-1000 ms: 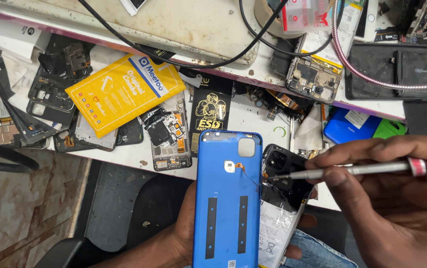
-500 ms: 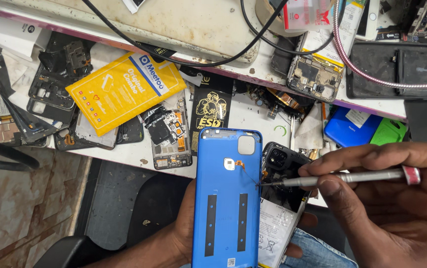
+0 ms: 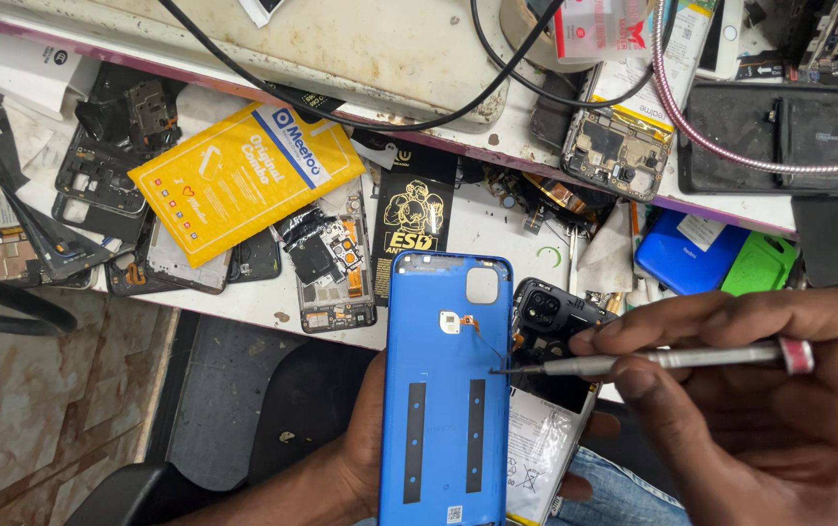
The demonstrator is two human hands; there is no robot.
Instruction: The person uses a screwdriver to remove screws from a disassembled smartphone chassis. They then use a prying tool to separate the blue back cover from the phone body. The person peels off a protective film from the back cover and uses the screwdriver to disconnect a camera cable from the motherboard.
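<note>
Two hands at work: the right hand point(image 3: 760, 409) pinches a slim silver metal screwdriver point(image 3: 652, 361), its tip at the edge of a blue plastic phone back cover point(image 3: 443, 390); the left hand point(image 3: 360, 458) grips the opened black phone point(image 3: 550, 341) from beneath, just below the cluttered white worktop point(image 3: 497, 229).

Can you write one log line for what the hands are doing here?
left hand: holds blue back cover and phone | right hand: holds screwdriver, tip at cover edge

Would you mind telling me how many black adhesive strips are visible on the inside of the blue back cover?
2. Both run lengthwise on the lower half of the blue back cover: the left strip and the right strip, side by side. The cover's bottom edge is cut off, so more may be hidden.
</note>
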